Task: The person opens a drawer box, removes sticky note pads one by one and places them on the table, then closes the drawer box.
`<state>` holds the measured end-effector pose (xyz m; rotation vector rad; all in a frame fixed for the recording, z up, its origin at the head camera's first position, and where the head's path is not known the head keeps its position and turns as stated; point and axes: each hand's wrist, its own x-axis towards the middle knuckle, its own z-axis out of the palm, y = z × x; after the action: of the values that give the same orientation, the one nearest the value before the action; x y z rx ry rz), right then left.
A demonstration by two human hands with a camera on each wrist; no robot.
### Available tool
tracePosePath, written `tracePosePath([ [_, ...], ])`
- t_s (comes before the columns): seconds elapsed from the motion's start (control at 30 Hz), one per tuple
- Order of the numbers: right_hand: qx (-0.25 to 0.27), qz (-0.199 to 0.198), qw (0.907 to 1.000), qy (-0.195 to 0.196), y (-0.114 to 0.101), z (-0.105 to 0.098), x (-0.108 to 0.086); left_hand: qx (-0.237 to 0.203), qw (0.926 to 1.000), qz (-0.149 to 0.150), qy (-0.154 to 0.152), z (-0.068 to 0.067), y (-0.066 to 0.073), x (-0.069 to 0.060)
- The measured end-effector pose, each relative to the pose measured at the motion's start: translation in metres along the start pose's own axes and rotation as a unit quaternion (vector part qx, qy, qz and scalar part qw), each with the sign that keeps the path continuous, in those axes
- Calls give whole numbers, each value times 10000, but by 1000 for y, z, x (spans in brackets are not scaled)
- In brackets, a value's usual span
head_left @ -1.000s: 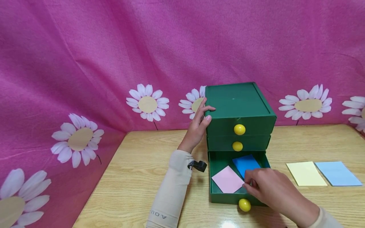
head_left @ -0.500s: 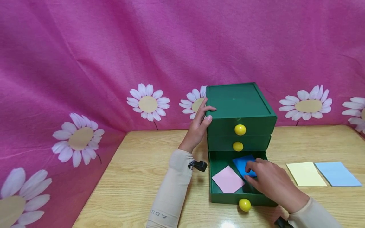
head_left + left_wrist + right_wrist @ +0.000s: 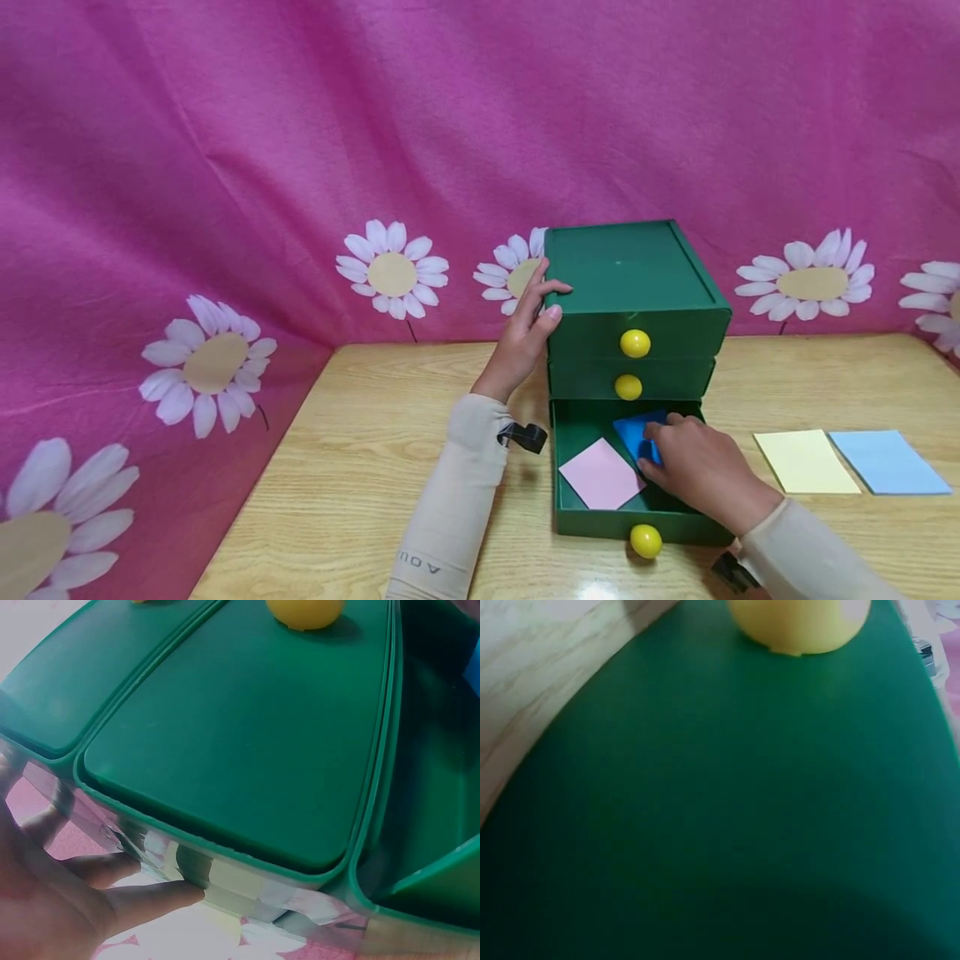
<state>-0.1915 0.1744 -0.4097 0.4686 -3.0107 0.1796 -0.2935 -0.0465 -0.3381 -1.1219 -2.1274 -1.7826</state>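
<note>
A green drawer cabinet (image 3: 633, 267) with yellow knobs stands on the table, its bottom drawer (image 3: 600, 523) pulled out. My left hand (image 3: 521, 337) steadies the cabinet's left side, fingertips over the top edge; in the left wrist view that hand (image 3: 67, 892) has its fingers spread along the side wall. Inside the drawer lie a pink sticky note (image 3: 602, 475) and a blue sticky note (image 3: 630, 429). My right hand (image 3: 708, 467) reaches into the drawer, thumb and fingers curled at the blue note's right part, which they hide. The right wrist view shows only the drawer front and its knob (image 3: 799, 622).
A pale yellow sticky note pad (image 3: 808, 462) and a light blue pad (image 3: 888, 462) lie side by side on the wooden table (image 3: 360, 467), right of the cabinet. Behind hangs a pink cloth (image 3: 450, 125) with daisies.
My right hand has moved off the pink note's corner onto the blue note, and its fingers have closed in there. The left hand has stayed on the cabinet.
</note>
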Motion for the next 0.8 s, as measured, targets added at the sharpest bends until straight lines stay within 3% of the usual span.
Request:
tracePosePath([
  [0.27,-326,293,9981,-426,-3,2,4,34,9999,137,90,1,-34,6],
  [0.43,-363,378,9968,-601,-4,2,5,110,9998,115,145,2,-39,7],
  [0.63,-372,326,9966,-655,-3,2,4,158,9997,72,156,2,-37,6],
  [0.8,-383,160,9975,-569,-1,4,4,110,9999,0,5,0,-8,1],
])
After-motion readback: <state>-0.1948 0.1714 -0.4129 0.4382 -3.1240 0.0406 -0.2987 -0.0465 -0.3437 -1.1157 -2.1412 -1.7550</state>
